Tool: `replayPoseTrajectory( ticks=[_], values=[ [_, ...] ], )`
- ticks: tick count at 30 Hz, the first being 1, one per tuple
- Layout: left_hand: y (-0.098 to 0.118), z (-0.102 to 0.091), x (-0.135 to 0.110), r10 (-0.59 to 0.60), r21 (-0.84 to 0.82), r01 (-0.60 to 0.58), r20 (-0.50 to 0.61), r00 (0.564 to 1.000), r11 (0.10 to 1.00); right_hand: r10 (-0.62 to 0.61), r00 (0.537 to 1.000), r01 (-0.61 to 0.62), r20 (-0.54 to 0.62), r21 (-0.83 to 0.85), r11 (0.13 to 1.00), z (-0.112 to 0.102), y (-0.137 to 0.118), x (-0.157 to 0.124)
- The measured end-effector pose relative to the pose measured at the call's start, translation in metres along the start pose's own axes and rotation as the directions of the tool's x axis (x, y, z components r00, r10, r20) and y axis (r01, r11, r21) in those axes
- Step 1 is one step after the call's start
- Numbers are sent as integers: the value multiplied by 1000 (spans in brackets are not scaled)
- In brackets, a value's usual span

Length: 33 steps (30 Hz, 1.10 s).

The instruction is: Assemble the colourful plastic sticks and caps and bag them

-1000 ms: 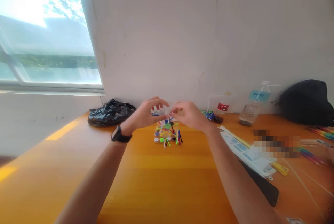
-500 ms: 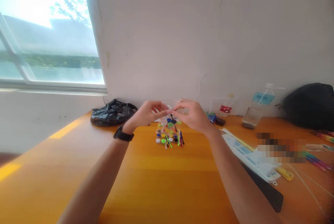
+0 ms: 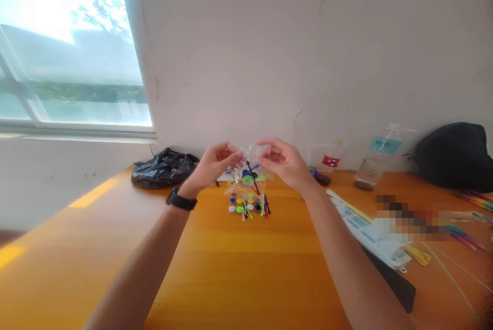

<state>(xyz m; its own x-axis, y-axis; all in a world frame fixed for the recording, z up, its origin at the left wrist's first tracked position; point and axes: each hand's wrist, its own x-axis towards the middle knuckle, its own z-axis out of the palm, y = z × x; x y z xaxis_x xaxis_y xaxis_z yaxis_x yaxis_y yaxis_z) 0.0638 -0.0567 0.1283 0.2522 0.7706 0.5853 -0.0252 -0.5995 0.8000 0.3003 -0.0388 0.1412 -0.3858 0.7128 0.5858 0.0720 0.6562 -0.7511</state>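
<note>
A clear plastic bag (image 3: 259, 185) hangs between my hands above the table, with a green disc (image 3: 247, 180) and dark and blue arrow-tipped sticks (image 3: 252, 172) inside. My left hand (image 3: 222, 161), with a black band on its wrist, pinches the bag's upper left side. At the upper right, my right hand (image 3: 283, 161) has its thumb against the film and its index finger lifted away; its other fingertips are partly hidden. Just below, several small round coloured caps (image 3: 231, 209) lie on the wood beside thin arrow-tipped sticks (image 3: 265, 206).
Against the wall sits a black plastic bag (image 3: 165, 168) on the wooden table (image 3: 231, 278). To the right are a white plastic tray (image 3: 362, 232), a dark flat object (image 3: 398, 281), a yellow cutter (image 3: 419, 255), a water bottle (image 3: 377, 158) and a black bundle (image 3: 454, 158).
My hands have moved slightly apart, and my right index finger has lifted. The clear bag's upper part is spread wider, showing more of the green disc and a blue arrow tip.
</note>
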Motion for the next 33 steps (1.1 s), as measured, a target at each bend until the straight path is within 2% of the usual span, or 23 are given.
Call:
replayPoseTrajectory(
  ticks=[4, 9, 16, 21, 26, 33],
  values=[
    [-4, 1, -1, -92, -16, 92, 52, 994, 996, 15, 1000, -15, -25, 11, 1000, -1, 8, 3],
    [-11, -4, 0, -104, 16, 103, 77, 992, 995, 61, 998, -61, 26, 9, 998, -4, 14, 3],
    [-18, -4, 3, -10, 66, 14, -60, 998, 998, 59, 998, -60, 32, 17, 998, -4, 28, 5],
    [-21, -9, 4, 21, 33, -20, -47, 999, 999, 20, 1000, -21, 19, 62, 998, -4, 29, 6],
    [-14, -15, 1, 17, 58, -16, -5, 1000, 998, -7, 999, 9, -32, 47, 999, -5, 22, 4],
    [-6, -14, -1, -36, 22, 38, -76, 996, 999, -90, 995, 89, -34, -25, 996, -4, 13, 1]
  ],
)
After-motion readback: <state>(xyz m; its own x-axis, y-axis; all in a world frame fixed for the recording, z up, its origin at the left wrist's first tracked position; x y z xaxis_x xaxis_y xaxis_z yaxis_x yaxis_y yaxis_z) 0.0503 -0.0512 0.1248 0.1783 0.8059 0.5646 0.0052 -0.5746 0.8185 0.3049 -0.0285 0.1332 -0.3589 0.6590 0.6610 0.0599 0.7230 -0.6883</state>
